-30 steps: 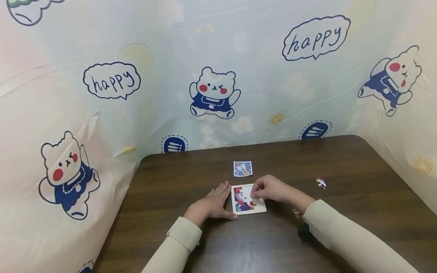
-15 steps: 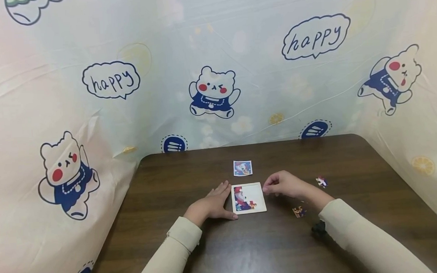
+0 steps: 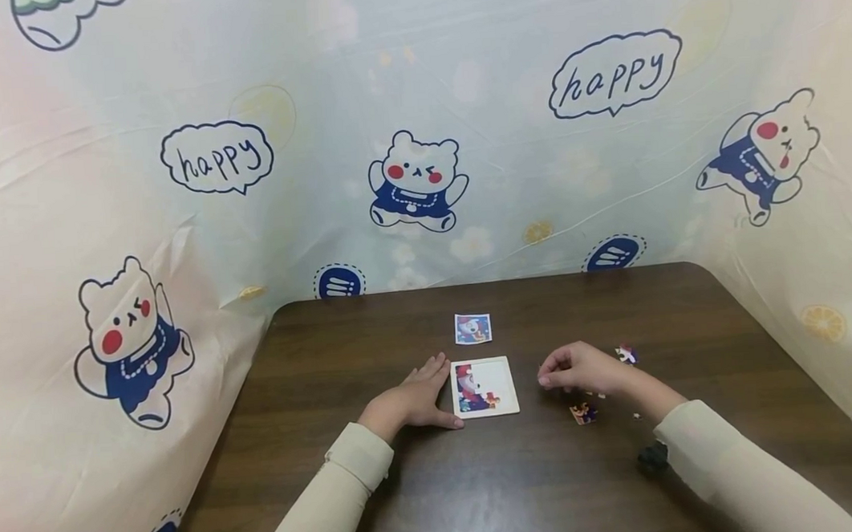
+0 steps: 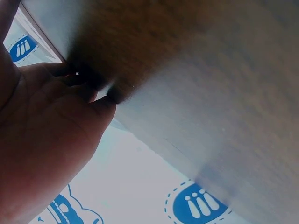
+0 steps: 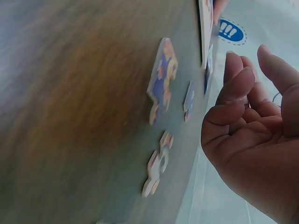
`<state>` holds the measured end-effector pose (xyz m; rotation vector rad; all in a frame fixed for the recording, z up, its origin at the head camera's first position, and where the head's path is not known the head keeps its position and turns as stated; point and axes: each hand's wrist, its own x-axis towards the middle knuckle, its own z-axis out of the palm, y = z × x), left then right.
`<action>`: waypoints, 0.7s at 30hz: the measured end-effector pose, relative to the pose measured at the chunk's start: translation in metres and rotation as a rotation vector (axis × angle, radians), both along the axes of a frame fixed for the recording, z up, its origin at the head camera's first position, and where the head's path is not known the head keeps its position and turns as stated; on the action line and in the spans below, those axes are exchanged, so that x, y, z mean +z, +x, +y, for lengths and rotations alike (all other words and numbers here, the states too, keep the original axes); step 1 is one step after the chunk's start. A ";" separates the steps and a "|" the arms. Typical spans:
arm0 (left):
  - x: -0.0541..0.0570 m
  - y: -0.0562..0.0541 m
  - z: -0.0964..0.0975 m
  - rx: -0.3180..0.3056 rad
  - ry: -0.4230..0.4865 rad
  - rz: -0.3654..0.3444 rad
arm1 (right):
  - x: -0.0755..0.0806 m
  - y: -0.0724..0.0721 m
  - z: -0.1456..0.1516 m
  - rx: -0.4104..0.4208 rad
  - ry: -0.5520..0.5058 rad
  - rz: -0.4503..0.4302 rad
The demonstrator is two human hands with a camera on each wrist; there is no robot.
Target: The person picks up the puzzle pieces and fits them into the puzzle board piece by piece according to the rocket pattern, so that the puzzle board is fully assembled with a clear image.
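Observation:
A white square puzzle tray [image 3: 502, 374] lies on the table, its left side and lower part filled with coloured picture pieces. My left hand [image 3: 413, 399] rests on the table against the tray's left edge, fingers spread and thumb near the lower corner. To the right of the tray, my right hand [image 3: 583, 369] hovers with loosely bent fingers; the right wrist view shows nothing held in it. Near it lie loose puzzle pieces: an orange and purple puzzle piece [image 3: 583, 413] and a white and purple puzzle piece [image 3: 626, 354]. A blue puzzle piece [image 5: 189, 101] shows in the right wrist view.
Behind the tray lies a small picture card [image 3: 473, 329]. A dark object [image 3: 651, 457] sits at the right sleeve's cuff. The brown wooden table [image 3: 343, 343] is bordered by a printed cloth [image 3: 508, 173] at the back and sides.
My right hand has left the tray and moved right, toward the loose pieces, uncovering the tray's bare right part. My left hand has stayed in place.

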<state>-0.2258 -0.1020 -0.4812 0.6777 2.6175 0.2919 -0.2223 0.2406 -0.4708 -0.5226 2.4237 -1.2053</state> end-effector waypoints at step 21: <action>0.000 0.000 0.000 -0.001 0.000 -0.006 | 0.001 0.027 0.038 0.100 0.076 0.093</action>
